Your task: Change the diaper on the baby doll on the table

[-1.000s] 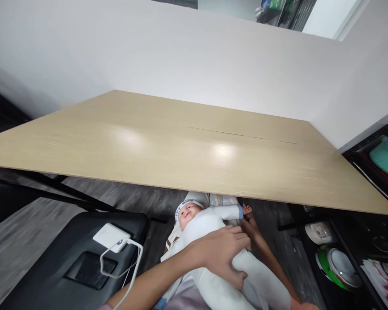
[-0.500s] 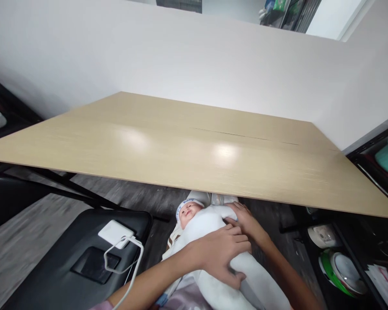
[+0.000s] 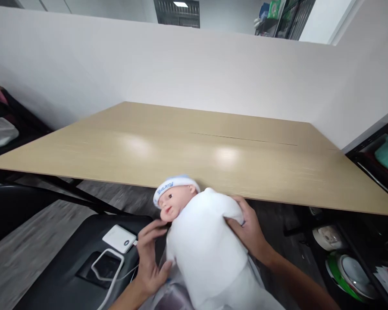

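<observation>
A baby doll [image 3: 210,241] in white clothing and a white cap [image 3: 177,185] with blue lettering lies tilted over my lap, its head at the table's front edge. My right hand [image 3: 250,228] is closed round the doll's arm on the right, thumb in front and fingers behind. My left hand [image 3: 151,254] is beside the doll's other side, fingers stretched out below its cheek and thumb by its body. Whether those fingertips touch the doll I cannot tell. The doll's legs run out of view at the bottom.
A wooden table [image 3: 181,150] spans the view before a white wall [image 3: 213,73]. On a black chair [image 3: 51,275] to the left lie a white power bank [image 3: 119,238], a white cable [image 3: 114,275] and a dark phone-like slab [image 3: 98,269]. Dark shelves [image 3: 352,241] with containers stand at right.
The doll is raised and turned more upright, its head now before the table edge. My left hand has left its lower body for its left-hand side. My right hand stays on its arm.
</observation>
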`<state>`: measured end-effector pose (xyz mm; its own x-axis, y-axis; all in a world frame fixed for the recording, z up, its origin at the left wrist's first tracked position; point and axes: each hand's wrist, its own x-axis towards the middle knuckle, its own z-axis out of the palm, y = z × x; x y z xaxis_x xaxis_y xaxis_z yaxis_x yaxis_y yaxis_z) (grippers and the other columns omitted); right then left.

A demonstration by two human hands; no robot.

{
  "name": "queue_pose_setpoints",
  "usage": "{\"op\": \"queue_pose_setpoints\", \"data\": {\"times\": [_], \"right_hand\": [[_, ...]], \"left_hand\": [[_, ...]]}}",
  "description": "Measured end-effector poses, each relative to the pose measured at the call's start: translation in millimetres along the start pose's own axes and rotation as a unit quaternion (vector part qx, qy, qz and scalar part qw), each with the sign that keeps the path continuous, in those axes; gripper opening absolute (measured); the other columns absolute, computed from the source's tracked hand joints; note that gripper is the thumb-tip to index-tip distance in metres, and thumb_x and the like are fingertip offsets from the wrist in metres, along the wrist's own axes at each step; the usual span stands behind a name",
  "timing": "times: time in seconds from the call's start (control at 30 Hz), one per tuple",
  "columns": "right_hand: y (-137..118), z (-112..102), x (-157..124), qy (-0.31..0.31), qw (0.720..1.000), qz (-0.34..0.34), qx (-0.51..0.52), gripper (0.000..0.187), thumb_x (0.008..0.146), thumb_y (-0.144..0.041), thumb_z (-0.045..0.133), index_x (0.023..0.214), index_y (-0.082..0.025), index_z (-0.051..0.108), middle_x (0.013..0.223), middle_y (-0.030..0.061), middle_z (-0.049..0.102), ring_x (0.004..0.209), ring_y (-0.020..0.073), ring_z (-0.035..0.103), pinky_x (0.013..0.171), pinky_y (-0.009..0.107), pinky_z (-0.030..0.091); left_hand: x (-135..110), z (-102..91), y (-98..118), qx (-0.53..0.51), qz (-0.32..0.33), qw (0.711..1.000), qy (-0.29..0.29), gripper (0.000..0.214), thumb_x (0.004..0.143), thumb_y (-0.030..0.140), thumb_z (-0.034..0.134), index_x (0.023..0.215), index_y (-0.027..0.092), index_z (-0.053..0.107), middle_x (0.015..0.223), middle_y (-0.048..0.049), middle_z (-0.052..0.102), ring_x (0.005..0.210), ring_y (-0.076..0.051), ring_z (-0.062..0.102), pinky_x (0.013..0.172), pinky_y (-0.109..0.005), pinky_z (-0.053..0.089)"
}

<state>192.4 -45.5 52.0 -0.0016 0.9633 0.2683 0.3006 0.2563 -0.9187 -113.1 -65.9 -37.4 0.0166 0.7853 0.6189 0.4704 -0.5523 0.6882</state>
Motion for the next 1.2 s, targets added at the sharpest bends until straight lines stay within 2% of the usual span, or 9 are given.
{"op": "queue_pose_setpoints", "data": {"times": [0.07,0.13,0.23,0.33,0.43,0.57,0.73,0.87,1.2], "right_hand": [[5,-3,0,0.076,0.996,0.031,0.034,0.039,0.094,-0.053,0.070,0.122,-0.026,0.068,0.115,0.0062,0.079,0.106,0.0279,0.073,0.091,0.037,0.059],[13,-9,7,0.130,0.989,0.056,0.043,0.043,0.094,-0.058,0.069,0.122,-0.025,0.067,0.115,0.0068,0.079,0.105,0.0285,0.073,0.091,0.039,0.059],[20,-28,26,0.155,0.986,0.065,0.004,0.045,0.094,-0.062,0.067,0.120,-0.025,0.066,0.114,0.0080,0.079,0.102,0.0289,0.072,0.087,0.040,0.060],[24,-62,44,0.142,0.980,0.020,-0.135,0.043,0.096,-0.061,0.066,0.117,-0.024,0.067,0.112,0.0100,0.078,0.101,0.0307,0.070,0.086,0.041,0.057],[34,-96,58,0.119,0.950,-0.035,-0.288,0.039,0.099,-0.059,0.063,0.115,-0.024,0.069,0.113,0.0121,0.077,0.104,0.0332,0.069,0.088,0.043,0.053],[61,-119,68,0.088,0.924,-0.049,-0.370,0.044,0.104,-0.061,0.053,0.118,-0.022,0.067,0.112,0.0138,0.074,0.105,0.0350,0.069,0.088,0.045,0.053],[99,-128,68,0.079,0.918,-0.062,-0.385,0.046,0.106,-0.061,0.052,0.127,-0.022,0.064,0.118,0.0140,0.070,0.112,0.0343,0.066,0.097,0.049,0.054],[119,-138,78,0.033,0.925,-0.070,-0.371,0.042,0.105,-0.061,0.055,0.125,-0.025,0.064,0.116,0.0122,0.073,0.108,0.0340,0.067,0.097,0.050,0.054],[154,-160,190,-0.029,0.933,-0.065,-0.353,0.044,0.101,-0.064,0.058,0.116,-0.024,0.066,0.110,0.0133,0.075,0.099,0.0336,0.068,0.092,0.047,0.055]], "left_hand": [[31,-1.0,4,0.000,-0.055,0.989,-0.138,0.056,0.095,0.059,0.066,0.137,0.025,0.052,0.133,-0.0153,0.064,0.122,-0.037,0.068,0.099,-0.053,0.061],[68,1.8,14,-0.018,-0.105,0.958,-0.266,0.060,0.093,0.059,0.069,0.137,0.022,0.054,0.127,-0.0126,0.072,0.114,-0.035,0.072,0.098,-0.047,0.061],[117,13.8,26,-0.016,-0.134,0.928,-0.347,0.065,0.089,0.060,0.073,0.138,0.021,0.056,0.129,-0.0099,0.075,0.115,-0.034,0.072,0.101,-0.044,0.058],[155,31.6,27,0.014,-0.135,0.928,-0.346,0.066,0.088,0.064,0.071,0.135,0.019,0.059,0.127,-0.0106,0.077,0.113,-0.034,0.071,0.098,-0.044,0.057],[187,49.4,17,0.054,-0.108,0.932,-0.342,0.070,0.085,0.069,0.072,0.133,0.019,0.065,0.127,-0.0121,0.078,0.110,-0.036,0.072,0.093,-0.043,0.056],[219,66.7,-1,0.093,-0.057,0.924,-0.367,0.071,0.084,0.070,0.072,0.131,0.018,0.068,0.127,-0.0131,0.079,0.109,-0.037,0.074,0.089,-0.040,0.054],[230,70.4,-23,0.124,-0.004,0.924,-0.361,0.068,0.088,0.071,0.070,0.131,0.020,0.067,0.127,-0.0127,0.078,0.111,-0.036,0.073,0.091,-0.040,0.053],[234,75.7,-43,0.170,0.036,0.927,-0.332,0.058,0.092,0.072,0.066,0.119,0.020,0.069,0.113,-0.0119,0.077,0.106,-0.034,0.071,0.091,-0.042,0.053],[319,132.0,-110,0.278,0.151,0.890,-0.327,0.064,0.097,0.078,0.052,0.108,0.018,0.071,0.104,-0.0160,0.077,0.096,-0.034,0.070,0.092,-0.045,0.047]]}}
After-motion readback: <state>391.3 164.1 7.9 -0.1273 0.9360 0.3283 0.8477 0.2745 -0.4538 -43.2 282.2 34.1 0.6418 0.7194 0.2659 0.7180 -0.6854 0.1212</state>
